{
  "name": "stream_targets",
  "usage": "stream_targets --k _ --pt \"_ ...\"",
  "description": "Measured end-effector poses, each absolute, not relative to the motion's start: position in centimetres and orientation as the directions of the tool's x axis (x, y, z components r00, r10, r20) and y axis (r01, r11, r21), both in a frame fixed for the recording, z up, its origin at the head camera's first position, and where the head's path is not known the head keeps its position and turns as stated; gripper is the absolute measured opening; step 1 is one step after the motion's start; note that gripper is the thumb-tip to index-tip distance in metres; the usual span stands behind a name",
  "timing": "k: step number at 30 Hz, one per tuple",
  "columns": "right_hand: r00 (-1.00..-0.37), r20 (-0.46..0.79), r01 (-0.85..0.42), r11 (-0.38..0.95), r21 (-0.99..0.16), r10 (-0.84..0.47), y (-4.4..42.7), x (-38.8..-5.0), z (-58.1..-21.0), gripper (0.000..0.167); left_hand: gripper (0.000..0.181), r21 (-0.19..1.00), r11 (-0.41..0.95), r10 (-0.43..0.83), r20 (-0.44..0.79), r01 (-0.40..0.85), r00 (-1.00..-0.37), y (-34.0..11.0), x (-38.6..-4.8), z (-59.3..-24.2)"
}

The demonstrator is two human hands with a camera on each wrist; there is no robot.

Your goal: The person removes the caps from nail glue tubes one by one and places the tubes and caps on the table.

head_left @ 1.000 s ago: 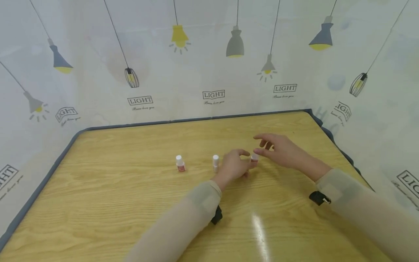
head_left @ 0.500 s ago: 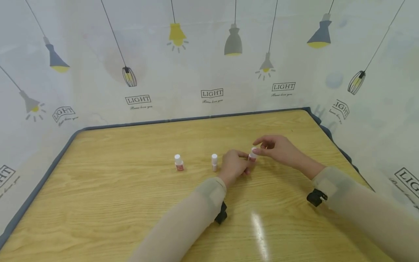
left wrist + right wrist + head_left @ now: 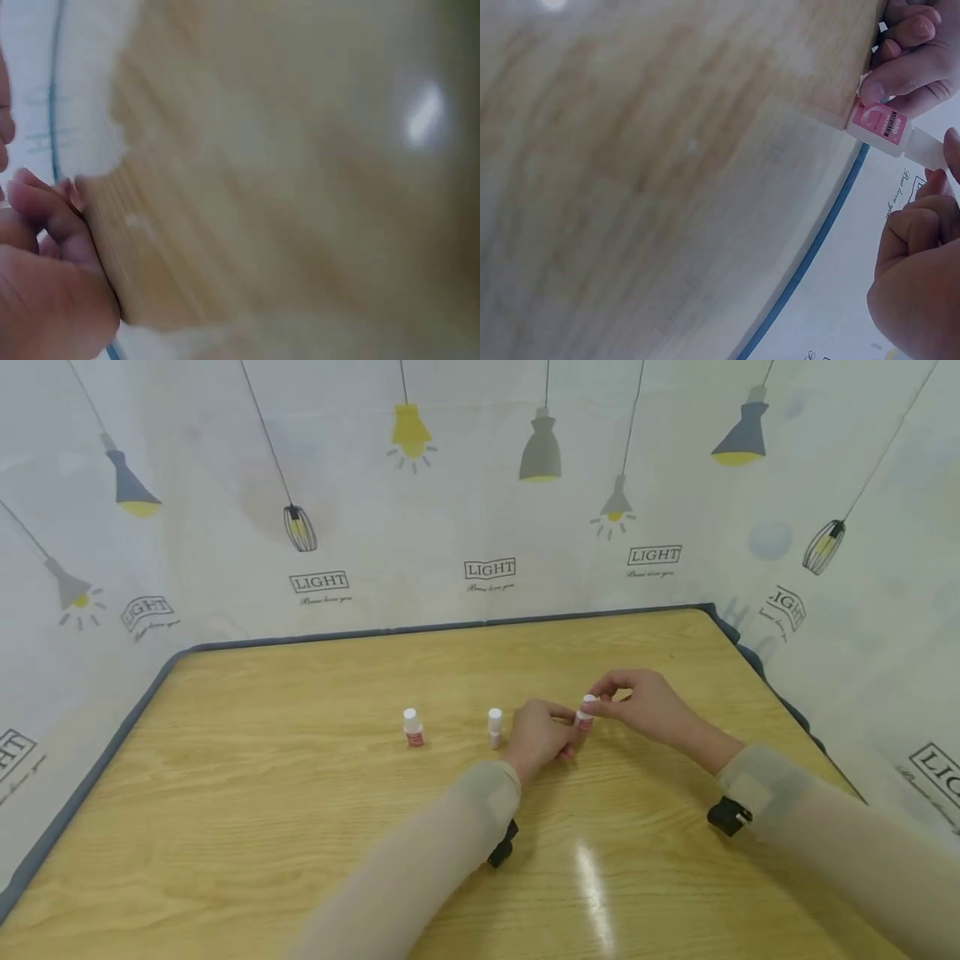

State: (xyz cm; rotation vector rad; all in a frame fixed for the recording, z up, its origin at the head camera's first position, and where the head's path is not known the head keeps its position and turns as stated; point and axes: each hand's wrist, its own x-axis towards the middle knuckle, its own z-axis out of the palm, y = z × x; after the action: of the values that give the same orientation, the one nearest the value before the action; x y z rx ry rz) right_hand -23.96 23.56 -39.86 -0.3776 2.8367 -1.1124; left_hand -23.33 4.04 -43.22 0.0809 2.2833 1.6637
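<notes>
Your left hand (image 3: 538, 733) and right hand (image 3: 654, 703) hold one bottle (image 3: 880, 124) at the bench's (image 3: 247, 827) right.
Left grip pinches its body, right its cap (image 3: 925, 149); the right wrist view details a pink label (image 3: 882, 121), the head view two other bottles (image 3: 413, 729) leftward.

Cap (image 3: 924, 148) partly hidden, it seems

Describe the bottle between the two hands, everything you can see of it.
A small white bottle, plastic by its look, with a pink printed label and a white cap on. In the head view it is roughly upright, cap up. The left hand holds its body; the right hand pinches the cap. Whether its base touches the table is unclear.
</notes>
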Motion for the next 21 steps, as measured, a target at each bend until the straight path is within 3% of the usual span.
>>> stream_targets --k 14,21 --pt "-0.978 0.076 -0.185 0.644 -0.743 -0.194 23.6 -23.8 -40.8 0.028 0.029 0.917 0.395 0.298 -0.188 -0.058 -0.936 4.2 -24.3 -43.5" --pt "-0.968 0.045 -0.191 0.617 -0.764 -0.245 24.3 -24.1 -41.3 0.032 0.032 0.885 0.460 0.343 -0.255 -0.075 -0.904 3.9 -24.8 -43.1"
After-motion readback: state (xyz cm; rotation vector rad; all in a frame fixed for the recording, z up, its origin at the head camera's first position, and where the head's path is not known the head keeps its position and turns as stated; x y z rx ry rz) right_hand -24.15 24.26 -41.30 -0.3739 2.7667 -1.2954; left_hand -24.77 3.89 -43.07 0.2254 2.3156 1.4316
